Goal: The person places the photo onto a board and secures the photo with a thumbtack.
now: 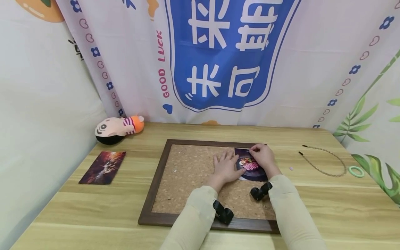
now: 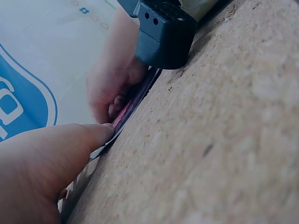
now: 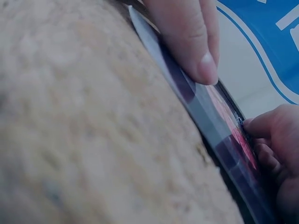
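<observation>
A glossy photo print (image 1: 253, 174) with a picture of food on a dark plate lies at the upper right of a brown-framed corkboard (image 1: 187, 177). My left hand (image 1: 225, 167) rests with spread fingers on the cork and the photo's left side, its thumb pressing the print's edge. At the print's top, the fingertips of my right hand (image 1: 264, 158) pinch a tiny pin (image 3: 239, 120), mostly hidden by the fingers. The photo's near edge stands slightly off the cork in the right wrist view.
Left of the board lie a second dark print (image 1: 103, 168) and a plush doll (image 1: 120, 129). To the right are a small purple piece (image 1: 291, 168), a braided band (image 1: 325, 173) and a green ring (image 1: 356, 171). A printed curtain (image 1: 287, 104) hangs behind the table.
</observation>
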`<control>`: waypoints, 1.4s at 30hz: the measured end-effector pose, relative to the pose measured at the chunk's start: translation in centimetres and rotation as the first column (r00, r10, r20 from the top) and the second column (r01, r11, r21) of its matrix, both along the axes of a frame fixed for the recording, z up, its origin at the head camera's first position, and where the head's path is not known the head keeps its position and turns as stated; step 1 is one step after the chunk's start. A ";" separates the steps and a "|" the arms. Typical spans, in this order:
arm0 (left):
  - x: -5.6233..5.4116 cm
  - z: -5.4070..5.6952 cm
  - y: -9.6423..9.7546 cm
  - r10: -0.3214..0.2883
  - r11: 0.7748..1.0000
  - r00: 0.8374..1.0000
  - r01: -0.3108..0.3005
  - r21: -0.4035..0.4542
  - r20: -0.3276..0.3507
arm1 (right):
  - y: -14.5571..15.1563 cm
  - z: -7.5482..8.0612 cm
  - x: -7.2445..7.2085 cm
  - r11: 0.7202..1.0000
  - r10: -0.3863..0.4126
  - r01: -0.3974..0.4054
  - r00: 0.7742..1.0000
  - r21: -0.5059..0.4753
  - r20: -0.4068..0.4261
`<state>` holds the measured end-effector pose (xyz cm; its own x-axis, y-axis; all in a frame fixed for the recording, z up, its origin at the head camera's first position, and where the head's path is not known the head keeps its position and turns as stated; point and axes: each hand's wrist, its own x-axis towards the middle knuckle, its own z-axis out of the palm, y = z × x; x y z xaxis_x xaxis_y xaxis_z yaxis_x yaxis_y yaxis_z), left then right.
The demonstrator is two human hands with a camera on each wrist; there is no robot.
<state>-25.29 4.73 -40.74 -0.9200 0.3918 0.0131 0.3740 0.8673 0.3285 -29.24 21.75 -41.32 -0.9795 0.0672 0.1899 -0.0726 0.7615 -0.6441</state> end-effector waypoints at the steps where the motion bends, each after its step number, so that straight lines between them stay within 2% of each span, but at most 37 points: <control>1: 0.0 0.0 0.0 0.000 1.000 1.000 0.000 0.001 0.001 | 0.0 0.1 0.0 1.000 0.002 -0.002 1.000 0.003 0.004; 6: 0.0 -0.1 0.0 0.001 1.000 1.000 -0.001 0.003 -0.004 | -0.2 0.5 0.0 1.000 -0.001 0.000 1.000 0.027 0.030; 13: 0.0 -0.1 0.0 0.000 1.000 1.000 0.000 0.025 -0.006 | -0.7 1.4 -0.1 0.997 -0.013 0.004 0.994 0.079 0.111; 17: 0.0 -0.3 -0.1 0.005 0.999 1.000 -0.005 0.032 -0.006 | -0.9 1.4 -0.2 0.994 -0.009 -0.005 0.991 0.106 0.131; 24: 0.0 -0.3 0.1 -0.001 0.999 1.000 0.000 0.036 0.002 | -0.3 0.5 0.0 0.999 0.012 -0.016 0.995 0.042 0.097; 28: -0.4 0.0 -0.1 0.002 0.999 1.000 -0.002 0.052 0.012 | -0.2 0.6 -0.1 0.999 0.051 -0.052 0.996 0.016 0.075; 34: -0.5 0.8 -0.1 0.010 0.999 0.999 -0.011 0.034 0.036 | 0.5 2.0 0.4 0.991 0.127 -0.123 0.987 -0.045 0.102; 39: -0.2 1.9 -0.6 0.011 1.000 0.997 -0.013 0.017 0.073 | 1.1 3.6 1.2 0.961 0.256 -0.240 0.960 -0.139 0.114; 42: 0.0 2.7 -1.8 0.006 0.997 0.992 -0.017 0.081 0.130 | 1.7 4.6 1.9 0.946 0.297 -0.280 0.951 -0.161 0.088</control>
